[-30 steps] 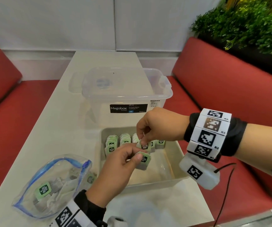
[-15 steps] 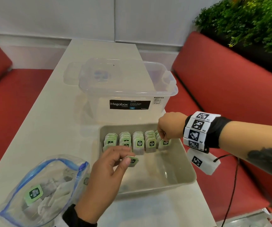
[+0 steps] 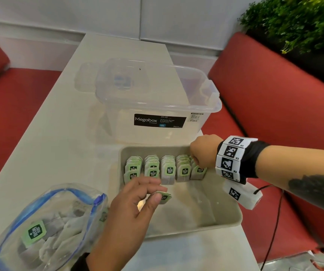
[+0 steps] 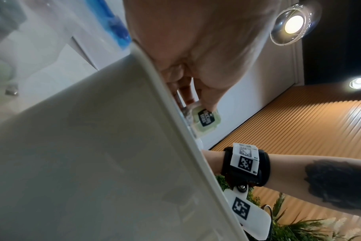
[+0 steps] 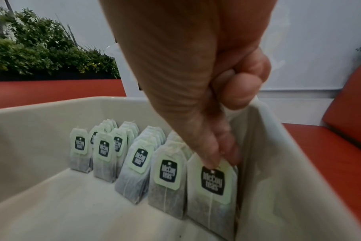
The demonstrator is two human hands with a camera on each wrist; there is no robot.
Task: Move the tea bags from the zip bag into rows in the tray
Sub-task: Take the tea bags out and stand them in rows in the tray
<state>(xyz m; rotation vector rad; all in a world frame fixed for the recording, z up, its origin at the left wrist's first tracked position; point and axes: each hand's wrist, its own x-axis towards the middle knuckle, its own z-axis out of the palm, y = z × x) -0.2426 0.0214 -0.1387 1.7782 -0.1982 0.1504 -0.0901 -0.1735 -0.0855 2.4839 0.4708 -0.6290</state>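
A clear lidded storage box (image 3: 157,98) with a black Megabox label stands on the pale table (image 3: 59,133) just behind the grey plastic tray (image 3: 225,218), with red bench seats (image 3: 274,90) on both sides and leafy green plants (image 3: 297,22) beyond the right one. Along the tray's far end, five short rows of tea bags (image 3: 167,169) stand upright, soft papery pouches with pale green tags printed in dark green. The right hand (image 3: 203,151) pinches the top of the front tea bag of the rightmost row (image 5: 213,192), close against the tray's side wall. The left hand (image 3: 129,208) holds another tea bag (image 3: 164,197) between thumb and fingertips, above the tray's bare floor. To the left, the zip bag (image 3: 45,227), crinkled clear film with a blue seal, lies open with more tea bags inside.
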